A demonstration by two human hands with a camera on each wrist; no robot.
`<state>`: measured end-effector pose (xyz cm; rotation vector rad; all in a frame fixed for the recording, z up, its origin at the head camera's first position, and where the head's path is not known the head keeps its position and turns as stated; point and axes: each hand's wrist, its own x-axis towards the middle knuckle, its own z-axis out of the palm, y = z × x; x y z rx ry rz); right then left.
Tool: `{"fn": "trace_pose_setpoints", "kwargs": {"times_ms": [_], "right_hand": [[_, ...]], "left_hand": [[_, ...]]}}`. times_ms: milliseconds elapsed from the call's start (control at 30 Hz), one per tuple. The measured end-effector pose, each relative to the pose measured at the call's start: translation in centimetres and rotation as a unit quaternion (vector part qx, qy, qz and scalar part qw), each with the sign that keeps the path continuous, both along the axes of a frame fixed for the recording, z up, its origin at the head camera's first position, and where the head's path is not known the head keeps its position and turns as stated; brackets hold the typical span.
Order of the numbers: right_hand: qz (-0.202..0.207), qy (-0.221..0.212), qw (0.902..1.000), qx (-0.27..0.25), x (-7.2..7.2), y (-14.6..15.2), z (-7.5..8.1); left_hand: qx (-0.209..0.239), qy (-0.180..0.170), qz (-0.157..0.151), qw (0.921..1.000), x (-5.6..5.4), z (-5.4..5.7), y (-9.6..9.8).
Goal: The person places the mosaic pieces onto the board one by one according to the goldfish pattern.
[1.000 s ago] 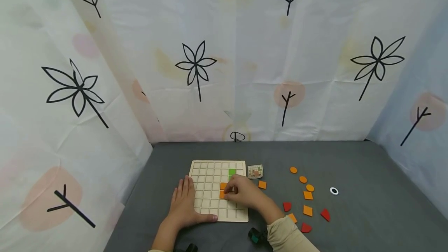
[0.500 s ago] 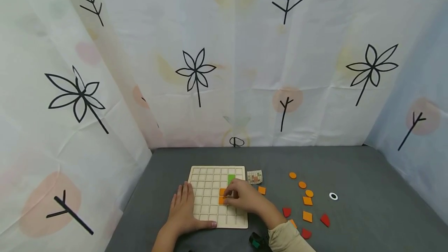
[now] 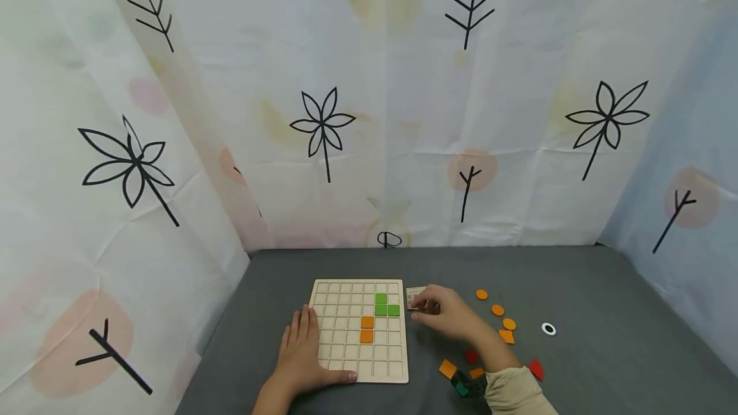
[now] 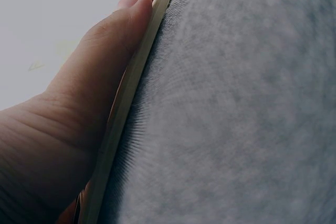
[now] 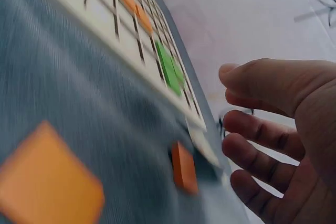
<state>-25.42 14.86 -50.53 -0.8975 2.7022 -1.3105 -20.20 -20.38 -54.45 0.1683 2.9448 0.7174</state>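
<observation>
A pale wooden grid board lies flat on the grey table. Two orange squares sit one above the other in its cells, with green squares up and to their right. My left hand rests at the board's left side, fingers straight along it and thumb on the front edge. Right of the board, my right hand hovers by a small pattern card and partly covers it. Its fingers are loosely bent, with nothing between them in the right wrist view. A loose orange square lies below those fingers.
Orange discs, a white ring and a red piece lie to the right. Another orange square sits near the right wrist's black device. Patterned cloth walls surround the table's back and sides.
My right hand has left the lower orange square on the board and moved right, to the card. My left hand stays on the board. The head view has tilted up slightly.
</observation>
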Motion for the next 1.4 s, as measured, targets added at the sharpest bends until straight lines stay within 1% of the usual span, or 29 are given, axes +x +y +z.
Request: {"fn": "trace_pose_setpoints", "kwargs": {"times_ms": [133, 233, 367, 467, 567, 833, 967, 1000, 1100, 1267, 1333, 1400], "right_hand": [[-0.026, -0.022, 0.9993, 0.015, 0.1, 2.0, -0.3], [-0.043, -0.030, 0.9978, 0.039, 0.0, 2.9, -0.6], [-0.055, -0.047, 0.9953, 0.064, 0.2, 3.4, -1.1], [-0.061, -0.055, 0.9943, 0.068, 0.2, 3.5, -1.3], [-0.067, -0.054, 0.9941, 0.066, 0.2, 3.4, -1.6], [-0.059, -0.051, 0.9948, 0.066, 0.3, 3.2, -1.8], [-0.053, -0.050, 0.9952, 0.065, 0.3, 3.2, -1.7], [-0.051, -0.049, 0.9955, 0.063, 0.3, 3.2, -1.6], [-0.047, -0.048, 0.9961, 0.056, 0.3, 3.2, -1.5], [-0.042, -0.047, 0.9970, 0.046, 0.3, 3.2, -1.6], [-0.038, -0.045, 0.9973, 0.044, 0.3, 3.1, -1.7], [-0.036, -0.047, 0.9973, 0.044, 0.3, 3.0, -1.8]], "left_hand": [[0.003, 0.002, -0.001, 1.0000, 0.0, 0.0, -0.1], [0.003, 0.005, 0.000, 1.0000, -0.1, -0.1, -0.2], [-0.002, 0.004, 0.002, 1.0000, -0.2, -0.4, -0.1], [0.001, 0.005, 0.002, 1.0000, -0.2, -0.6, 0.0], [0.009, 0.012, 0.000, 0.9999, -0.2, -0.6, 0.0], [0.012, 0.018, 0.004, 0.9998, -0.4, -1.5, -0.2], [0.022, 0.033, 0.001, 0.9992, -0.4, -1.9, -0.3], [0.018, 0.031, 0.002, 0.9993, -0.4, -1.9, -0.3], [0.011, 0.027, 0.002, 0.9996, -0.4, -1.9, -0.3], [-0.003, 0.000, 0.000, 1.0000, -0.4, -1.3, -0.4], [-0.003, -0.008, 0.001, 1.0000, -0.3, -1.1, -0.4], [0.004, -0.010, 0.002, 0.9999, -0.3, -1.1, -0.4]]}}
